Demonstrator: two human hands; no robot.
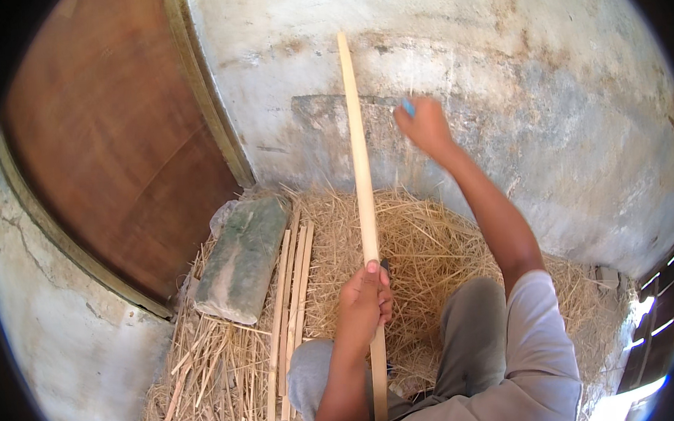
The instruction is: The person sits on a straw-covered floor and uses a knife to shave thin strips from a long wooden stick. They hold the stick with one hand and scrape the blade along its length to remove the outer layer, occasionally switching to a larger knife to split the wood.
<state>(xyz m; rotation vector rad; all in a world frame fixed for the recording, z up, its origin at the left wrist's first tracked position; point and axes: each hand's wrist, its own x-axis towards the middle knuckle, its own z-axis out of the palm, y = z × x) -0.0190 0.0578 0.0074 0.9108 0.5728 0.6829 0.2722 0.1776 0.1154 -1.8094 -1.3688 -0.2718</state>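
Observation:
A long, pale bamboo-like strip (359, 156) stands almost upright in front of me, narrowing toward its far end. Around its lower part my left hand (363, 299) is closed, with the thumb lying on the strip's face. A small dark piece (386, 266) shows just beside those fingers; its kind is unclear. Raised to the right of the strip and apart from it, my right hand (425, 126) is curled into a fist. A bit of something blue (408, 108) sticks out of that fist, slightly blurred, the rest hidden by the fingers.
Several narrow pale strips (290, 312) lie beside a greenish-grey block (244, 261) at the left. Straw-like shavings (422, 236) cover the floor around my knees. A stained wall (560, 107) rises ahead, and a brown door panel (112, 131) is at the left.

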